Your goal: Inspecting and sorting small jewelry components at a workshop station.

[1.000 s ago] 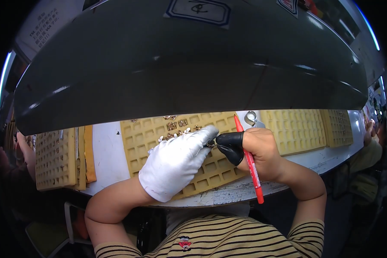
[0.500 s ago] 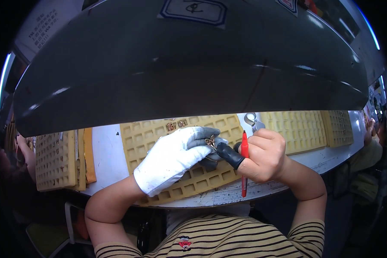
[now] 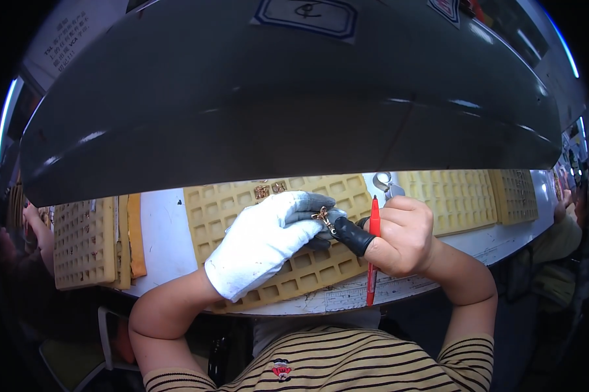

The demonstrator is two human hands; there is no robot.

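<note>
My left hand (image 3: 258, 238), in a white glove with grey fingertips, pinches a small gold-coloured piece of jewellery (image 3: 323, 215) with a branching shape. My right hand (image 3: 402, 235) is closed and has a red pen (image 3: 374, 245) tucked in it, dark tip up. Black finger covers (image 3: 354, 236) sit on its thumb and, partly hidden, a finger. The covered thumb touches the lower end of the jewellery piece. Beneath both hands lies a yellow tray (image 3: 206, 228) with rows of square pockets. Two or so similar pieces (image 3: 262, 192) rest in its far pockets.
A dark lamp hood (image 3: 294, 117) hangs low over the white table (image 3: 160, 228). More pocketed trays stand right (image 3: 448, 199) and left (image 3: 79, 245). A silvery ring-shaped object (image 3: 383, 179) lies beyond my right hand. A ruler (image 3: 347, 300) runs along the front edge. Other people's arms show at both sides.
The jewellery piece has turned slightly, showing more of its lower end by my right thumb. The red pen has shifted slightly. My hands stay nearly in place.
</note>
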